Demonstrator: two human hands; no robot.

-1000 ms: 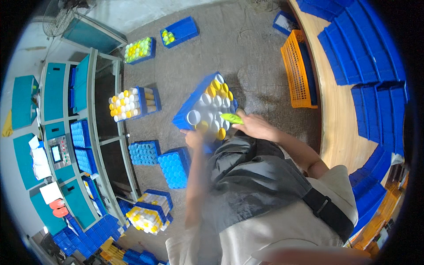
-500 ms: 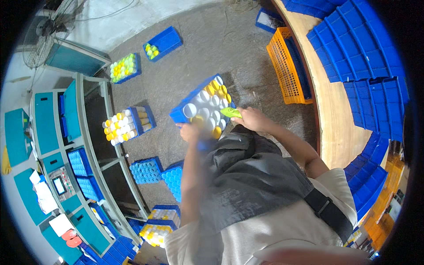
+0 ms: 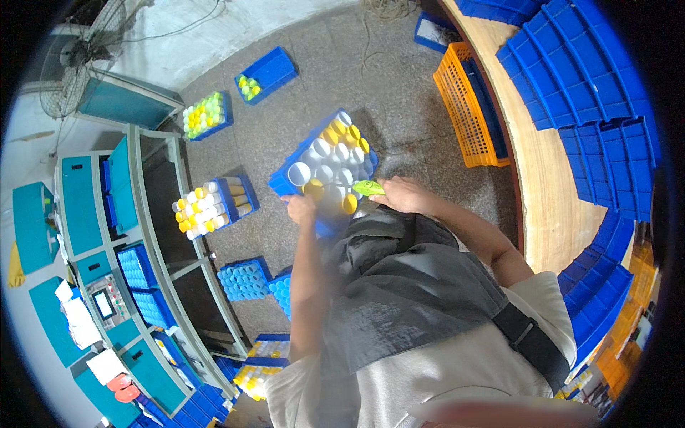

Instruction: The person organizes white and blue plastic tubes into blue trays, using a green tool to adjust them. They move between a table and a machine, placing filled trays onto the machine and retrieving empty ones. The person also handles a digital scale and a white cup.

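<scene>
A blue crate [image 3: 284,187] filled with white and yellow open-ended cylinders [image 3: 325,175] is held tilted in front of my body. My left hand [image 3: 300,208] is closed on the crate's near left edge. On the other side my right hand [image 3: 403,192] is closed around a lime-green object [image 3: 369,188] with a dark mark, its kind unclear. The green object's tip points left, next to the crate's right side. Blur hides part of the crate's near end.
Left on the floor stand crates of white and yellow cylinders [image 3: 203,210], blue cylinders [image 3: 245,279] and yellow-green ones [image 3: 207,115]. A teal cabinet [image 3: 80,207] lines the left. An orange basket [image 3: 460,107] and a wooden table [image 3: 549,192] with blue trays [image 3: 578,64] stand right.
The crate has shifted slightly left and away from me, with my left hand still on it. My right hand and the green object have moved a little left.
</scene>
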